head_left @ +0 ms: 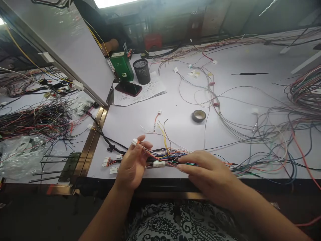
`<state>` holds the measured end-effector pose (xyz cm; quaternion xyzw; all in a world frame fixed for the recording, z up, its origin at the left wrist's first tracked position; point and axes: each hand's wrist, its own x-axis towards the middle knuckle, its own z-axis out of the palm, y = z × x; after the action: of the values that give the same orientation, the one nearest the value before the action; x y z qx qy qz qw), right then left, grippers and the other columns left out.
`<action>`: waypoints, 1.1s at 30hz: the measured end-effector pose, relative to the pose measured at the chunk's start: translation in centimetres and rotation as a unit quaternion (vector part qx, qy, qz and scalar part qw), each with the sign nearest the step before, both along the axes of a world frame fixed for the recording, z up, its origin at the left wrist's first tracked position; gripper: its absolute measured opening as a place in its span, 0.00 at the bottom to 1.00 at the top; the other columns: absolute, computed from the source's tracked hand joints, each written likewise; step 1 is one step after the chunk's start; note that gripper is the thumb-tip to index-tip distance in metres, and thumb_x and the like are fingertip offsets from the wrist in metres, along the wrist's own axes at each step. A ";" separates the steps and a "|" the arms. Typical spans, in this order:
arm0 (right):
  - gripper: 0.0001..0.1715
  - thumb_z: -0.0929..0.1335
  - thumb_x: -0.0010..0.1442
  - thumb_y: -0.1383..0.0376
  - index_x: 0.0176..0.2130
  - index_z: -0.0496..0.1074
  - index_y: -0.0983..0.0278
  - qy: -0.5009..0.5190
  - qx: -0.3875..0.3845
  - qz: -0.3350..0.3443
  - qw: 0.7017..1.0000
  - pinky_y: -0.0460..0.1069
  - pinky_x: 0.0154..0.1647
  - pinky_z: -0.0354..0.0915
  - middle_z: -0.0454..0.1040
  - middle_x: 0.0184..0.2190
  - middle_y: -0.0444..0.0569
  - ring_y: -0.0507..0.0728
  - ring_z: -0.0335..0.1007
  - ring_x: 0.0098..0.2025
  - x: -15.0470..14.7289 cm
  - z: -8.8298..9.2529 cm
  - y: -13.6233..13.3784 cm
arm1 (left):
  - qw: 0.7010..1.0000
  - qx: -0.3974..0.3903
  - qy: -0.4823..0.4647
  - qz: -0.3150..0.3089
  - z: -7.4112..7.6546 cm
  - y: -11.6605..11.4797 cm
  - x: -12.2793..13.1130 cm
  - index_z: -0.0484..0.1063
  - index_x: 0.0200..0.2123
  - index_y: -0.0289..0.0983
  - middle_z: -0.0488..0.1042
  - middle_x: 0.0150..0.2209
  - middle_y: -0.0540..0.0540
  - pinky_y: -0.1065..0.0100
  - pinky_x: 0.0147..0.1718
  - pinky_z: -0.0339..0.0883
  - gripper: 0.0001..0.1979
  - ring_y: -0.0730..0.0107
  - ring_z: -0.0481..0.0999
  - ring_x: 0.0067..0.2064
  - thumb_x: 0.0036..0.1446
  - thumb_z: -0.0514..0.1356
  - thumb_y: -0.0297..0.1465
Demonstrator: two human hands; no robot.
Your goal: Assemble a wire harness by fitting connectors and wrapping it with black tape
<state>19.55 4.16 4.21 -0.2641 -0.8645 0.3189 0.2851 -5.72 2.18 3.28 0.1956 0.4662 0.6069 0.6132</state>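
Presently, 1 black mesh cup [142,73] stands by the papers [152,89], its contents too dark to make out, with 1 green box [122,66] just beside it. At the far left lies 1 large clear plastic bag [23,157]; what it holds cannot be told. On the papers rests 1 phone [128,88]; 1 tape roll [199,116] lies farther right on the table [180,97].

The left hand [132,162], palm turned up, has its thumb and fingers closed on 1 white connector [134,142], held near the table's front edge above the wire bundle [180,155]. The right hand [210,170] is partly curled over those wires; whether its fingers grip any cannot be told. Left of the left hand lie 3 loose connectors [106,162], and 1 white housing [159,164] sits between the 2 hands.
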 end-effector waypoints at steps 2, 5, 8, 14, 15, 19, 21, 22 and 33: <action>0.24 0.61 0.64 0.72 0.57 0.63 0.56 -0.014 -0.034 -0.006 0.999 0.55 0.49 0.64 0.68 0.53 0.50 0.57 0.65 0.52 -1.0 -0.5 -0.8 | 0.999 0.013 0.050 0.010 0.1 -0.8 -0.8 0.69 0.49 0.40 0.74 0.32 0.48 0.73 0.35 0.66 0.19 0.73 0.70 0.34 0.58 0.61 0.41; 0.25 0.63 0.63 0.69 0.58 0.60 0.57 -0.058 -0.103 -0.067 0.991 0.53 0.42 0.66 0.72 0.46 0.48 0.56 0.70 0.43 -2.1 -1.1 -1.3 | 0.985 -0.010 0.173 -0.023 0.3 -2.0 -1.8 0.72 0.38 0.40 0.74 0.35 0.49 0.75 0.31 0.65 0.08 0.76 0.69 0.32 0.56 0.63 0.36; 0.22 0.64 0.63 0.64 0.56 0.60 0.59 -0.077 -0.121 -0.139 0.980 0.49 0.30 0.63 0.74 0.36 0.46 0.54 0.69 0.30 -3.0 -1.2 -0.9 | 0.958 -0.014 0.276 -0.073 0.8 -2.9 -2.4 0.69 0.29 0.37 0.71 0.40 0.49 0.75 0.23 0.61 0.08 0.81 0.64 0.24 0.54 0.64 0.34; 0.09 0.61 0.67 0.64 0.44 0.69 0.60 -0.059 -0.057 -0.153 0.985 0.48 0.29 0.58 0.74 0.30 0.45 0.54 0.69 0.30 -5.0 0.0 0.3 | 0.899 -0.068 0.427 -0.075 2.1 -3.8 -2.6 0.72 0.38 0.40 0.71 0.31 0.49 0.71 0.25 0.61 0.16 0.71 0.66 0.27 0.47 0.67 0.40; 0.09 0.60 0.67 0.65 0.41 0.70 0.61 -0.033 -0.049 -0.130 0.990 0.48 0.30 0.59 0.73 0.30 0.45 0.53 0.68 0.31 -5.4 0.2 0.3 | 0.895 -0.070 0.436 -0.068 2.2 -4.0 -2.4 0.72 0.39 0.40 0.71 0.31 0.49 0.70 0.27 0.63 0.19 0.69 0.68 0.29 0.45 0.68 0.42; 0.10 0.59 0.68 0.65 0.38 0.68 0.62 0.094 -0.070 -0.051 0.992 0.48 0.30 0.60 0.70 0.28 0.45 0.52 0.64 0.28 -6.8 0.9 -0.5 | 0.912 -0.034 0.408 -0.004 1.9 -4.5 -1.3 0.74 0.41 0.40 0.73 0.32 0.47 0.67 0.33 0.64 0.29 0.63 0.71 0.34 0.36 0.70 0.49; 0.09 0.60 0.67 0.66 0.39 0.67 0.62 0.131 -0.095 -0.024 0.987 0.47 0.29 0.61 0.69 0.28 0.45 0.51 0.63 0.29 -7.4 0.9 -0.8 | 0.911 -0.001 0.411 0.020 1.7 -4.6 -0.8 0.75 0.34 0.40 0.72 0.29 0.48 0.67 0.32 0.64 0.23 0.65 0.69 0.32 0.39 0.70 0.48; 0.08 0.60 0.67 0.66 0.40 0.68 0.62 0.139 -0.104 -0.014 0.985 0.47 0.29 0.61 0.68 0.29 0.45 0.51 0.63 0.29 -7.6 0.9 -0.8 | 0.911 0.014 0.411 0.036 1.6 -4.5 -0.7 0.75 0.31 0.39 0.71 0.28 0.48 0.68 0.31 0.64 0.19 0.66 0.68 0.31 0.41 0.70 0.46; 0.05 0.64 0.63 0.71 0.37 0.67 0.61 0.206 -0.204 0.049 0.956 0.50 0.48 0.67 0.68 0.47 0.49 0.52 0.68 0.46 -8.0 0.1 0.3 | 0.953 -0.025 0.303 0.014 1.0 -3.4 -0.1 0.73 0.26 0.37 0.69 0.26 0.49 0.69 0.28 0.67 0.19 0.68 0.68 0.29 0.44 0.67 0.48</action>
<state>11.54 4.43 4.34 -0.2030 -0.7156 0.5492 0.3810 -5.80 -1.23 4.25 0.3482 0.6475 0.5162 0.4393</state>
